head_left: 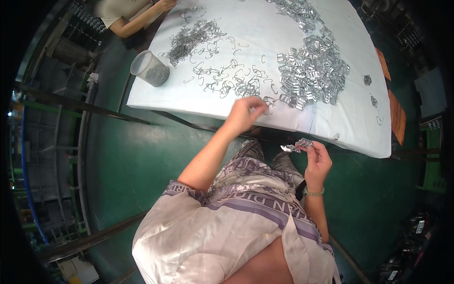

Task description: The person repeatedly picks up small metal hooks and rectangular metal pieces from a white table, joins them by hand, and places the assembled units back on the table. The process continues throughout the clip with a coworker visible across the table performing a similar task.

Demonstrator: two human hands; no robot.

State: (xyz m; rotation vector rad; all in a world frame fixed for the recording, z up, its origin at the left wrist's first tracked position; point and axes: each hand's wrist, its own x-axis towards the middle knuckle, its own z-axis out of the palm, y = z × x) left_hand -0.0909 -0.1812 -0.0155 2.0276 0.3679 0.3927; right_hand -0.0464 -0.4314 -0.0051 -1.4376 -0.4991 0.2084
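My left hand (247, 113) is over the near edge of the table, beside the scattered bent wire hooks (247, 89). Its fingers are curled in toward the thumb and slightly blurred; what they hold, if anything, cannot be made out. In front of my lap, just off the table edge, my right hand (318, 162) pinches a couple of small shiny metal clips (304, 143) between thumb and fingers. A large heap of similar metal clips (312, 71) lies on the table, to the right of the hooks.
A white cloth covers the table (350, 128). On its left stands a clear plastic tub (150, 69) with dark small parts inside. A denser heap of wire hooks (196, 38) lies farther back. Another person's arm (137, 23) reaches in at far left. Small wire bundles (367, 80) lie at right.
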